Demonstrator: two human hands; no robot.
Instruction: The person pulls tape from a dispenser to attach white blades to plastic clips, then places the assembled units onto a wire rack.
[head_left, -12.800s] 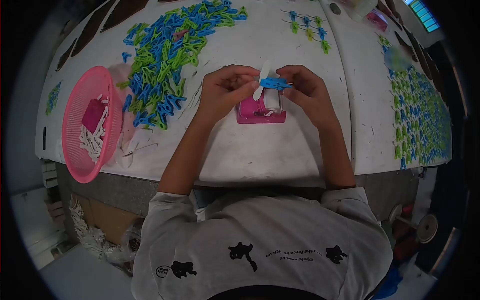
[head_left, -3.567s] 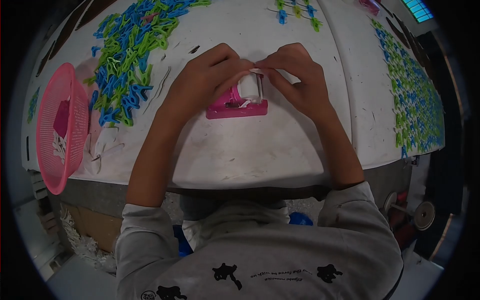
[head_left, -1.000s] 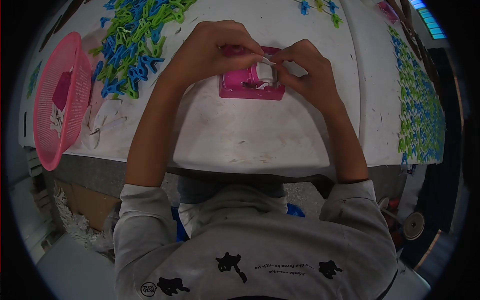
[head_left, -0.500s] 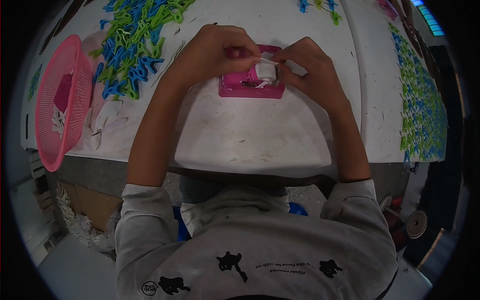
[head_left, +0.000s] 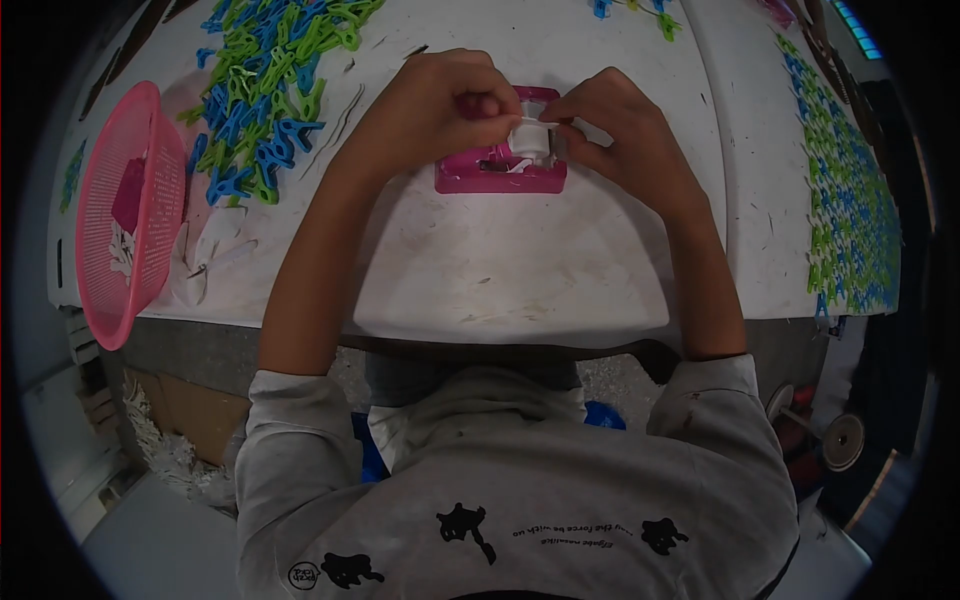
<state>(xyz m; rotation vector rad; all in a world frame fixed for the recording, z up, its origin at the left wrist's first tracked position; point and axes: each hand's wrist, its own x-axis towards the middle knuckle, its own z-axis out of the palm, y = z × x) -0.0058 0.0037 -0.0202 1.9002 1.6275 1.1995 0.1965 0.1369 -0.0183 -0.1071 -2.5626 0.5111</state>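
My left hand (head_left: 435,112) and my right hand (head_left: 622,135) meet above a pink dispenser-like tray (head_left: 462,184) on the white table. A small white roll (head_left: 530,140) sits in the tray. Between my pinched fingertips runs a thin white strip (head_left: 538,122), with one end in each hand, stretched just over the roll. Thumb and forefinger are closed on it in both hands. Part of the tray's left and back is hidden behind my left hand.
Left of my arm lies a heap of blue and green plastic clips (head_left: 270,100). A pink basket (head_left: 160,170) leans at the table's left edge with white and magenta bits inside. Rows of similar clips (head_left: 845,200) cover the right side.
Both hands stay pinched over the roll with the strip between them. The whole view has shifted slightly; little else differs.
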